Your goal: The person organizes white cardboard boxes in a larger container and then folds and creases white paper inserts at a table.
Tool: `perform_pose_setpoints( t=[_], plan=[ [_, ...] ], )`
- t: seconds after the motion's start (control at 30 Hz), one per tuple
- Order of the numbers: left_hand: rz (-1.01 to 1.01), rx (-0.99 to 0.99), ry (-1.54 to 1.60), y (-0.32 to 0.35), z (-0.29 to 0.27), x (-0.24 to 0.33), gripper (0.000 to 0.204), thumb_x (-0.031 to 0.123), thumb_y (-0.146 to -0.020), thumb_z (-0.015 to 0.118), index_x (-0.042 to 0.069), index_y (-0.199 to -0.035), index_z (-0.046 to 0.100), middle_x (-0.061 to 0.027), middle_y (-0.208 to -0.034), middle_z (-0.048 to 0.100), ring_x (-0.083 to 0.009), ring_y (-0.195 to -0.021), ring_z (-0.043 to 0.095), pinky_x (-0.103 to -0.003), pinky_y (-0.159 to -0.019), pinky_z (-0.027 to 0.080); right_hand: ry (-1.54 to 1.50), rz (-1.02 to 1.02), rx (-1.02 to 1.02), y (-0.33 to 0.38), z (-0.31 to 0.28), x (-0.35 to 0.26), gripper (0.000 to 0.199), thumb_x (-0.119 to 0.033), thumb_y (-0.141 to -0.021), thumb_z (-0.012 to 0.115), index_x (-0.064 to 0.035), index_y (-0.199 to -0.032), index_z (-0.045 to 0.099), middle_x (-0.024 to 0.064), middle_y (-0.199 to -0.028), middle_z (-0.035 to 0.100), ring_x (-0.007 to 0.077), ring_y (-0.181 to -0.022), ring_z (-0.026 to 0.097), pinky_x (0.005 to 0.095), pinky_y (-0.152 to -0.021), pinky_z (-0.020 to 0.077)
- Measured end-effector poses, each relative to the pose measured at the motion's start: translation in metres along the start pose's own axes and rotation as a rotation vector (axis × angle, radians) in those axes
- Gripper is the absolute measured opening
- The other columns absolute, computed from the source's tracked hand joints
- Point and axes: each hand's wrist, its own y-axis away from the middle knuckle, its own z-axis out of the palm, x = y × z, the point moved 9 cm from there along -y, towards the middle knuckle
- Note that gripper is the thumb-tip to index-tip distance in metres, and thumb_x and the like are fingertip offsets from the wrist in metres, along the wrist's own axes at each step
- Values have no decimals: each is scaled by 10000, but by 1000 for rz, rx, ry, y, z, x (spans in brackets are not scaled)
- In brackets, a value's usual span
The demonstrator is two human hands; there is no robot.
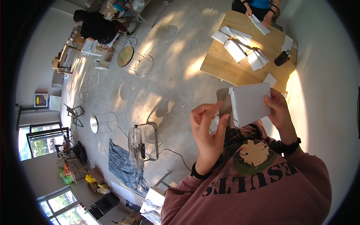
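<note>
A white cardboard box (pixel 252 104) is held up in front of my chest. My right hand (pixel 280 112) grips its right edge, with the thumb lying on the white face. At the left end of the box, a grey-brown flap (pixel 225 101) sticks out past a narrow folded white edge. My left hand (pixel 208 129) is beside this flap, its fingers spread and the thumb apart from the index finger. Those fingertips are close to the flap; whether they touch it I cannot tell.
Ahead to the right, a wooden table (pixel 213 62) bears several white box pieces (pixel 235 50) and a dark bottle (pixel 282 58). A co-worker's hands (pixel 267 19) handle a white piece there. A standing fan (pixel 137 146) and its cable (pixel 176 152) are to my left.
</note>
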Motion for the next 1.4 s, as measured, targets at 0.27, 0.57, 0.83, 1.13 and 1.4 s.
perform_pose_setpoints(
  t=[0.27, 0.57, 0.83, 1.13, 1.4],
  plan=[
    [-444, -234, 270, 8, 22, -29, 271, 8, -805, 622, -8, -1068, 559, -77, -874, 573, -149, -734, 560, -271, -630, 468, 374, -170, 55, 11, 14, -39, 412, -127, -857, 606, 67, -1195, 470, 88, -1058, 601, 131, -971, 561, 269, -865, 422],
    [-769, -311, 878, 29, 56, -61, 244, 49, -864, 587, -61, -1070, 517, -67, -936, 610, -104, -857, 578, -233, -728, 477, 609, -205, 5, 6, 42, -58, 409, -116, -867, 598, 88, -1193, 457, 119, -1047, 611, 138, -947, 578, 266, -839, 442],
    [-857, -315, 937, 35, 52, -76, 221, 49, -863, 590, -72, -1040, 538, -54, -908, 615, -87, -827, 570, -213, -730, 460, 638, -218, 8, 9, 48, -48, 396, -126, -867, 604, 87, -1171, 468, 116, -1012, 620, 140, -927, 585, 262, -826, 445],
    [-802, -419, 766, 31, 48, -83, 137, 64, -835, 623, -37, -927, 625, -28, -759, 626, -64, -713, 567, -200, -608, 439, 536, -189, 19, 2, 25, -34, 441, -200, -844, 645, 65, -1159, 486, 94, -1016, 616, 136, -936, 574, 261, -839, 429],
    [-601, -351, 547, 1, 26, -45, 98, 40, -781, 640, 29, -873, 669, 4, -765, 619, -40, -652, 536, -186, -527, 373, 280, -141, 40, -3, -2, -15, 421, -103, -844, 599, 50, -1212, 461, 78, -1082, 590, 152, -1004, 552, 283, -884, 414]
  ],
)
